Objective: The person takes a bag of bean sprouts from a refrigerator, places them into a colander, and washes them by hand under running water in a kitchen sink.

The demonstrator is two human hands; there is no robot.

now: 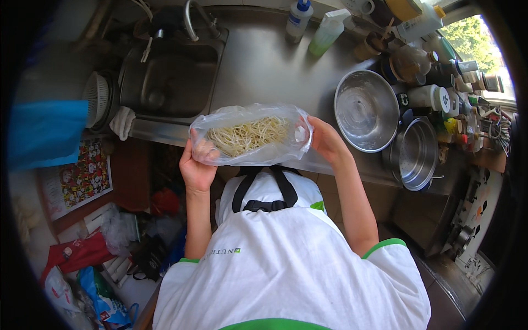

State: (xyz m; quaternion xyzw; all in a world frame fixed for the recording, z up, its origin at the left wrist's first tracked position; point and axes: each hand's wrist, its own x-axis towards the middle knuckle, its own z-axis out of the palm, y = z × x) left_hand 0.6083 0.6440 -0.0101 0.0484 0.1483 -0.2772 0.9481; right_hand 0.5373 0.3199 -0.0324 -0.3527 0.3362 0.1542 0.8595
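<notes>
A clear plastic bag (255,159) is spread wide at its mouth, and bean sprouts (251,134) lie inside it. My left hand (200,165) grips the bag's left end, with some fingers showing through the film. At the other end my right hand (326,138) holds the bag's edge, its fingers partly hidden by the plastic. The bag is held over the front edge of the stainless steel counter (264,78), close to my body. To the right of my right hand stands a large metal bowl (365,111).
A sink (177,78) with a metal faucet (198,20) is at the left, a white cloth (122,123) by its corner. A steamer pot (416,154) stands at the right. Two bottles (299,20) are at the back, and several jars (431,99) line the right side.
</notes>
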